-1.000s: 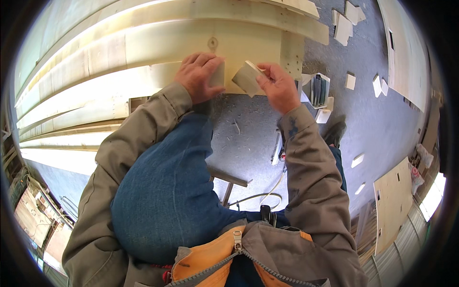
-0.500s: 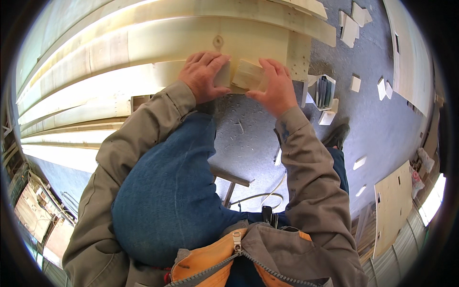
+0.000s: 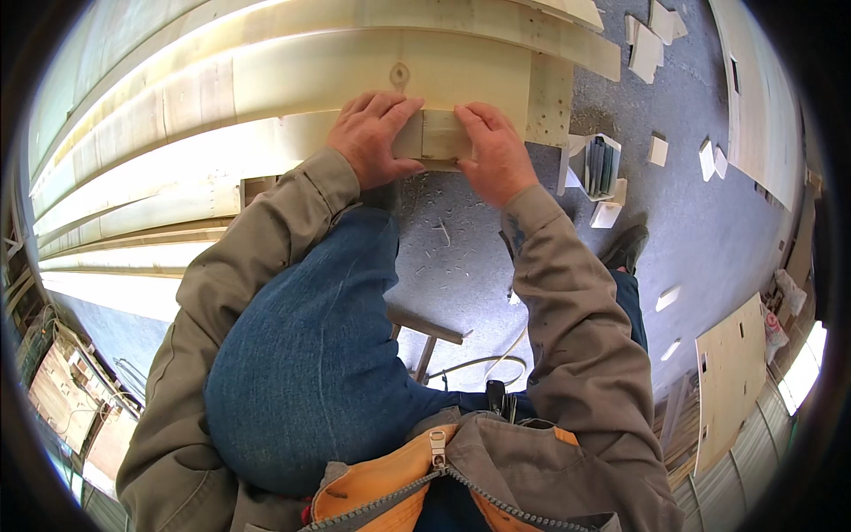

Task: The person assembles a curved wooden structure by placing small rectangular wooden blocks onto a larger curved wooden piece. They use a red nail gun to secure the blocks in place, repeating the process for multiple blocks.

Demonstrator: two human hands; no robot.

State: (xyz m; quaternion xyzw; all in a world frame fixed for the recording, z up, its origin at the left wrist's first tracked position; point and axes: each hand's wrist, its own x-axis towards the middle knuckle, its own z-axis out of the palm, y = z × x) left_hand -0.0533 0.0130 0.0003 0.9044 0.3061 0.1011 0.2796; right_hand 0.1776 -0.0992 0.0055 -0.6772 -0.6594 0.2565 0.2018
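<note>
A long pale wooden board lies along the front of the stacked planks. My left hand grips it near its right end, fingers over the far edge and thumb at the near edge. Against that end sits a short wooden block, with only a thin seam between the two. My right hand holds the block by its right part, fingers on the far side and thumb on the near side. That hand covers the block's right end.
Wide planks are piled beyond my hands. Right of them, a box holding dark flat pieces stands on the floor, with wood offcuts scattered farther off. A wooden stool-like frame and a looped hose are below, by my legs.
The block was tilted and apart from the board's end. My right hand has moved left and straightened it, so it now meets the board in line. My left hand has barely shifted.
</note>
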